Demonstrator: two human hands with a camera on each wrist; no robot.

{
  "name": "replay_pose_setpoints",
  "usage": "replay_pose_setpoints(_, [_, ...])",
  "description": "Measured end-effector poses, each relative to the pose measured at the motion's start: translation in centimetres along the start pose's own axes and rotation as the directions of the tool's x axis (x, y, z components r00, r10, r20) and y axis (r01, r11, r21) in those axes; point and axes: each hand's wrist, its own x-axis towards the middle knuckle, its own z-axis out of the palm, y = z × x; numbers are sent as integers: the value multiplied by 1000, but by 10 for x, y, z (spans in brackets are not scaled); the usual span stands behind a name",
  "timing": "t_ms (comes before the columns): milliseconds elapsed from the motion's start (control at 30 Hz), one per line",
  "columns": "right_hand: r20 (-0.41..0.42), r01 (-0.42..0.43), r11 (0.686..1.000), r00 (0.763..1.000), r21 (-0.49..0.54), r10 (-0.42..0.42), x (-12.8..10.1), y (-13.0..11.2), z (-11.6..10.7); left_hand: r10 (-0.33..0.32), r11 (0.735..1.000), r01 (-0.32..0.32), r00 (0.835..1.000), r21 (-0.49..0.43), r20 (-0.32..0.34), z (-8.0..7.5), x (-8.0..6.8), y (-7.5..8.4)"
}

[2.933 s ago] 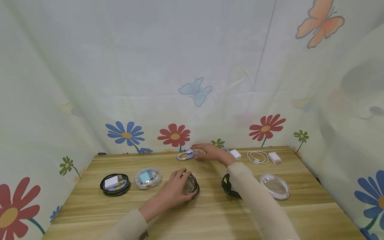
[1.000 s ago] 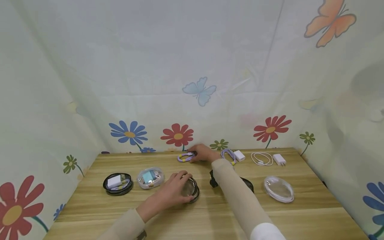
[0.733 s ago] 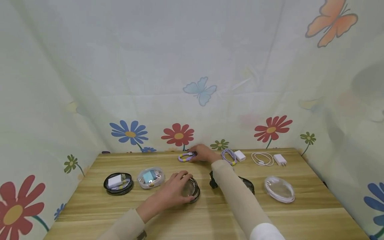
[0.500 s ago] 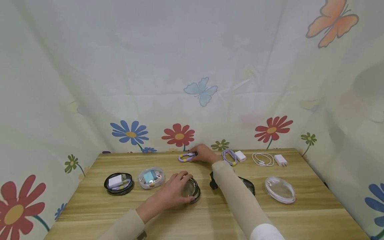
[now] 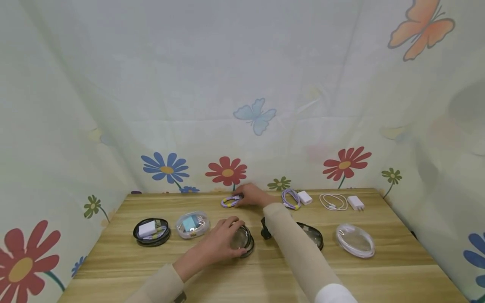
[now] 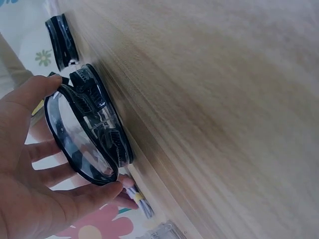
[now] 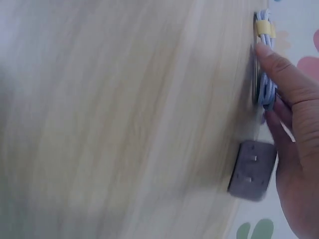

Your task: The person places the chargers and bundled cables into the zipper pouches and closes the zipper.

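In the head view my left hand (image 5: 212, 246) grips a clear oval zip case (image 5: 248, 244) with black trim, low at the table's middle. Its thumb and fingers span the rim of this case (image 6: 75, 137) in the left wrist view. At the far edge my right hand (image 5: 253, 196) pinches a coiled purple cable (image 5: 228, 205) with a yellow tie. The right wrist view shows the thumb on the near side of the coil (image 7: 267, 87). Just beside that hand lies a grey plug adapter (image 7: 252, 170), prongs visible; the hand hides it in the head view.
Left: a black-trimmed case (image 5: 161, 240) holding a white charger, and a clear box (image 5: 206, 227) with a blue charger. Right: a black-trimmed case (image 5: 312, 235) partly under my forearm, a white-trimmed case (image 5: 358, 252). Behind: purple cable (image 5: 291, 205), white adapter (image 5: 305, 197), white cable (image 5: 345, 206), white charger (image 5: 355, 203).
My right hand has moved left and taken hold of the purple cable, which has shifted slightly left. My left hand keeps its grip on the case. The head view has turned slightly left.
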Motion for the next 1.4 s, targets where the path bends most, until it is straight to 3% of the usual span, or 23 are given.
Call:
replay_pose_setpoints(333, [40, 20, 992, 999, -121, -16, 11, -11, 2, 8, 1000, -8, 1000, -4, -11, 0, -2, 0])
replay_pose_setpoints(533, [20, 7, 999, 1000, -45, -6, -6, -8, -8, 7, 1000, -7, 1000, -1, -1, 1, -1, 0])
replay_pose_setpoints(767, [55, -45, 999, 997, 7, 45, -18, 7, -11, -1, 1000, 1, 1000, 13, 23, 1, -2, 1])
replay_pose_setpoints(1167, [-32, -70, 990, 997, 124, 75, 10, -1, 13, 6, 1000, -6, 1000, 12, 20, -2, -3, 1])
replay_pose_setpoints(1400, [-24, -57, 991, 998, 117, 61, 4, -13, 14, 2, 1000, -2, 1000, -3, 2, -5, -4, -3])
